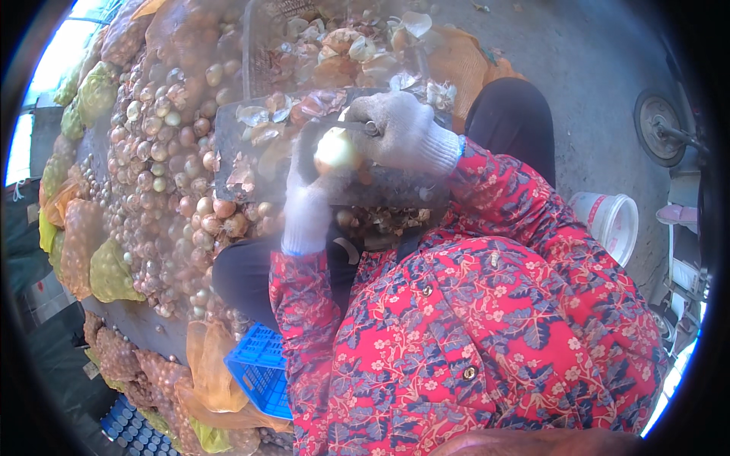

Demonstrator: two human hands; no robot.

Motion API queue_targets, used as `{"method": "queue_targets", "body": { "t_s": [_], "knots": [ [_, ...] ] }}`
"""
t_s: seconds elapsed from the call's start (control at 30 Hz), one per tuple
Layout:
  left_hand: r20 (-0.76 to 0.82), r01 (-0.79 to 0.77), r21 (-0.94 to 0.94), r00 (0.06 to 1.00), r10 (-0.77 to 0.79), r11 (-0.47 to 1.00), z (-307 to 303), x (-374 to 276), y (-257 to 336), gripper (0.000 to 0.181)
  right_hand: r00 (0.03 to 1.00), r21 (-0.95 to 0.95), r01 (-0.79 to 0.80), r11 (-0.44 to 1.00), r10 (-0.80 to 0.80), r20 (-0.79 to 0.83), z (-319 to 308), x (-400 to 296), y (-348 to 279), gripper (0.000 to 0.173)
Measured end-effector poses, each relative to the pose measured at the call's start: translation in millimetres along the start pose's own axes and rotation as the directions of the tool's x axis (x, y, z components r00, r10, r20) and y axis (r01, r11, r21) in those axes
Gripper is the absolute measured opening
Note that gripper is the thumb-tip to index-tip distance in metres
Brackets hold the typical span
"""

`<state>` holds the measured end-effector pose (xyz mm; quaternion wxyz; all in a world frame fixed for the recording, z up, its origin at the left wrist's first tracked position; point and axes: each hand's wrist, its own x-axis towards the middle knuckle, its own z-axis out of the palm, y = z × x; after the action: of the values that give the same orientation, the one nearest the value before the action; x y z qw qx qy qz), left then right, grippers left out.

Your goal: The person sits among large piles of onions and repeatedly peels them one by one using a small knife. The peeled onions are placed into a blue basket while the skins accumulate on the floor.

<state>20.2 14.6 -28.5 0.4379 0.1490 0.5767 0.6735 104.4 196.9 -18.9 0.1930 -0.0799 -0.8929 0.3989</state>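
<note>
My left hand (311,196), in a pale knitted work glove, holds a partly peeled onion (335,149), whose bared flesh looks bright white. In a matching glove with a soiled palm side, my right hand (399,128) grips a small knife (336,124). The dark blade lies across the top of the onion, and its exact edge is blurred. Both hands are above a dark board (234,191) strewn with loose onion skins (265,134). My right fingers are beside the onion; whether they touch it I cannot tell.
A large heap of onions (165,154) spreads to the left, bordered by filled mesh sacks (111,271). Beyond the board stands a crate (249,51) full of skins. A blue plastic crate (262,370) is near my left elbow. At right are a white bucket (619,228) and a wheel (658,126).
</note>
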Motion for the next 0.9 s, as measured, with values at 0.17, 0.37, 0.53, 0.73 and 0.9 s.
{"method": "queue_targets", "body": {
  "t_s": [0.17,0.37,0.53,0.73,0.9],
  "knots": [
    [-0.215,0.006,-0.088,0.976,-0.025,0.996,7.2,0.3,-12.7,0.042,0.982,0.018,-0.023,1.0,0.019,0.187,-5.0,-3.2,-9.3,0.025],
    [-0.084,-0.087,-0.09,0.993,0.079,0.992,17.4,1.4,4.2,0.051,0.995,0.265,-0.095,0.959,0.088,0.038,-5.9,-3.2,-3.5,0.02],
    [-0.075,-0.188,-0.189,0.981,0.177,0.964,9.8,0.5,0.2,0.073,0.929,0.423,-0.26,0.868,0.344,-0.135,-14.9,8.8,27.0,0.023],
    [0.01,-0.281,-0.328,0.954,0.3,0.902,-15.0,-3.1,-2.4,0.082,0.88,0.416,-0.383,0.824,0.463,-0.105,-3.8,13.7,47.5,0.04],
    [-0.209,-0.291,-0.388,0.952,0.224,0.874,-17.6,-1.5,-9.9,0.08,0.761,0.765,-0.571,0.297,0.542,0.357,18.8,1.0,31.0,0.048]
  ]
}}
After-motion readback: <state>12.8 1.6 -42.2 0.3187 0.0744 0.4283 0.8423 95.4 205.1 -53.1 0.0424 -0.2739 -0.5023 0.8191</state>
